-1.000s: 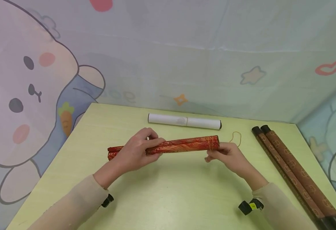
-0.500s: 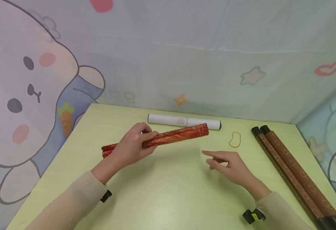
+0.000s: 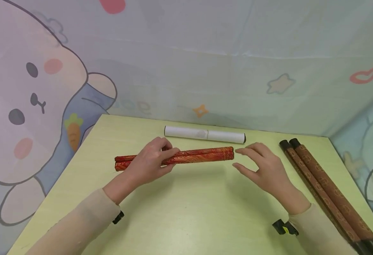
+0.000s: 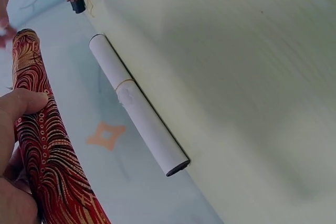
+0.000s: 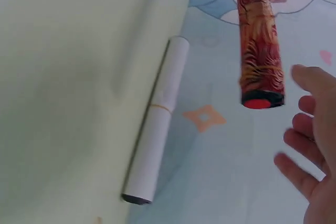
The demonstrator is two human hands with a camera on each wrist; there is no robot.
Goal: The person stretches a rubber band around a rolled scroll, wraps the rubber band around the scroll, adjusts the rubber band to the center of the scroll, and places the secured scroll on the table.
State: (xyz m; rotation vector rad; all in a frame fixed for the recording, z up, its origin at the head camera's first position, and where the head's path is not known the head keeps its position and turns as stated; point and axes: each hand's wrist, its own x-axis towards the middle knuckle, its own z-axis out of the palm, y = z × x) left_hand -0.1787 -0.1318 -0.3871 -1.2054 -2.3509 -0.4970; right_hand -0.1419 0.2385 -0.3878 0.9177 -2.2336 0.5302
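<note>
My left hand grips a red-and-gold patterned scroll roll near its middle, holding it above the table. A lengthwise groove shows on the roll, and a thin elastic band circles its right end. Just off that end, my right hand has its thumb and fingers spread, apart from the roll in the head view. In the left wrist view, the left thumb lies along the patterned fabric. The roll's dark-rimmed end with a red centre faces the right wrist camera.
A white roll with a band round it lies at the table's back edge. Two brown patterned rolls with black ends lie along the right side. A loose rubber band lies on the table, hidden in the head view.
The right hand came away from the roll's right end, dropped, then rose again toward it with fingers spread. The roll tilted up at its right end, then levelled. The loose band became hidden.
</note>
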